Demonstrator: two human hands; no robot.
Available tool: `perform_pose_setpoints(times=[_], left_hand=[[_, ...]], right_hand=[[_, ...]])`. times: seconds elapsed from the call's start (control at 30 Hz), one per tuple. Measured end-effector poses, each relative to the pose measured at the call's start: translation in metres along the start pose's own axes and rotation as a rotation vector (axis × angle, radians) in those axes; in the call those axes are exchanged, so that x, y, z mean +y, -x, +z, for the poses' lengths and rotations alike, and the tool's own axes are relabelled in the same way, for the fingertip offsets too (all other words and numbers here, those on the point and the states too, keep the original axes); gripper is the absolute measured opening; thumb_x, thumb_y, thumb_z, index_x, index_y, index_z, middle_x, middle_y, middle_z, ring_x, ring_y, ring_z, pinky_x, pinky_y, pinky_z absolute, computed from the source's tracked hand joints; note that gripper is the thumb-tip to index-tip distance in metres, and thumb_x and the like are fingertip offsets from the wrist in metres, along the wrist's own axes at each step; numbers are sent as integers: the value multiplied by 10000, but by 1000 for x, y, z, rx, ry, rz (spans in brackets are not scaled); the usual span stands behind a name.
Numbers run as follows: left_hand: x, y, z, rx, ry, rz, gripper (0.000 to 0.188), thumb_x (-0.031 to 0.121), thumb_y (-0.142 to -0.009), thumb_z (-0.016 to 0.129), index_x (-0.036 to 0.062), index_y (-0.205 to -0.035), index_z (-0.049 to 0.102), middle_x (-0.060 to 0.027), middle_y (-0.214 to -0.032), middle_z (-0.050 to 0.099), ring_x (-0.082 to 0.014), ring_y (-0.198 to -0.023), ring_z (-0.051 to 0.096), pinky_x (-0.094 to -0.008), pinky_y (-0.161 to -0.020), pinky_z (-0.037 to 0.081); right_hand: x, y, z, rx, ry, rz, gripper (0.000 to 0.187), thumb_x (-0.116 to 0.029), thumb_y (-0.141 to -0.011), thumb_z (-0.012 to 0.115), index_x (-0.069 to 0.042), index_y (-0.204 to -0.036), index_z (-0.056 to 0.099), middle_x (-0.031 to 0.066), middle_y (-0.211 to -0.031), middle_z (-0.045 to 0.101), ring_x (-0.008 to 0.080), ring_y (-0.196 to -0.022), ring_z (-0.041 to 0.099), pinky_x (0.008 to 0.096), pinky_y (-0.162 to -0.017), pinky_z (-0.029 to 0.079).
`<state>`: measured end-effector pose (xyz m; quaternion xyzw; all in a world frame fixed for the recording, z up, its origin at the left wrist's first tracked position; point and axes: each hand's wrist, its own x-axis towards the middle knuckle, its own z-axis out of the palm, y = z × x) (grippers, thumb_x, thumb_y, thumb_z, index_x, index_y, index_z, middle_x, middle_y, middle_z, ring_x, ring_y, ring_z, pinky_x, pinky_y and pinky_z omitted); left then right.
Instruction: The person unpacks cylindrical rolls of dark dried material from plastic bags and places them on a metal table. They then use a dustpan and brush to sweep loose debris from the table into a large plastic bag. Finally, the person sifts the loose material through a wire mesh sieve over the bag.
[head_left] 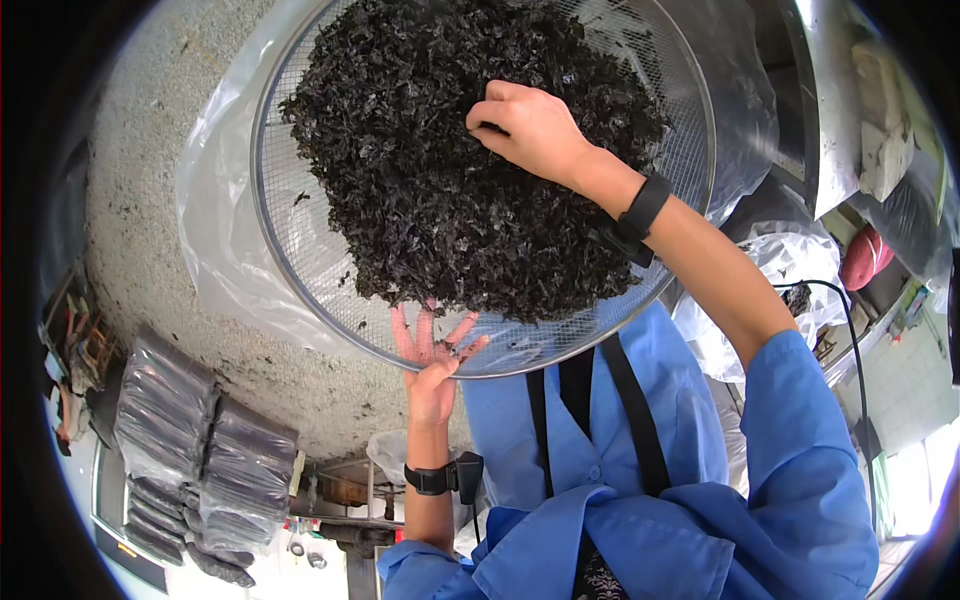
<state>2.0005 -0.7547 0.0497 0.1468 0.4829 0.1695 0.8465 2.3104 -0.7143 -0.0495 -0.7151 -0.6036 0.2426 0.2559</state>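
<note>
A large round wire-mesh sieve [308,240] with a metal rim spreads before me. Heaped on it is a thick pile of dark, crinkled flakes [440,220] that look like dried seaweed; loose bits lie on the mesh around it. My left hand [432,365] grips the near rim, thumb over the edge and fingers underneath, showing through the mesh. Over the middle of the pile, my right hand [530,130] is closed, thumb and fingers drawn together. Whatever its fingertips may hold is too small or hidden to make out.
Clear plastic sheeting [215,190] lies beneath the sieve on the speckled floor [150,130]. Stacked dark-filled plastic bags [165,405] stand at the lower left. To the right are a metal-edged surface [835,110], a plastic bag [770,260] and a black cable [862,400].
</note>
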Motion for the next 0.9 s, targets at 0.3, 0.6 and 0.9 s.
perform_pose_setpoints(times=[0.3,0.6,0.9], left_hand=[[-1,4,-1,75,29,-14,1013,-69,-691,533,284,-1485,13,-105,-1498,207,-511,-1218,409,-627,-917,433],[0,11,-1,140,-18,-14,1037,-45,-686,551,281,-1486,-22,-119,-1496,193,-497,-1214,420,-625,-928,428],[9,10,-12,58,-33,-57,1018,-47,-702,576,240,-1493,3,-117,-1503,179,-456,-1233,421,-610,-911,444]], right_hand=[[-10,24,-69,48,-400,347,102,-162,-777,706,-85,-845,702,27,-689,541,131,-620,525,274,-586,441],[79,33,-166,452,442,195,314,-176,-847,644,-76,-1140,594,84,-762,555,217,-639,564,315,-612,468],[7,17,16,-10,281,22,592,-537,-797,612,-30,-1102,598,155,-1163,537,331,-1136,498,448,-954,425]])
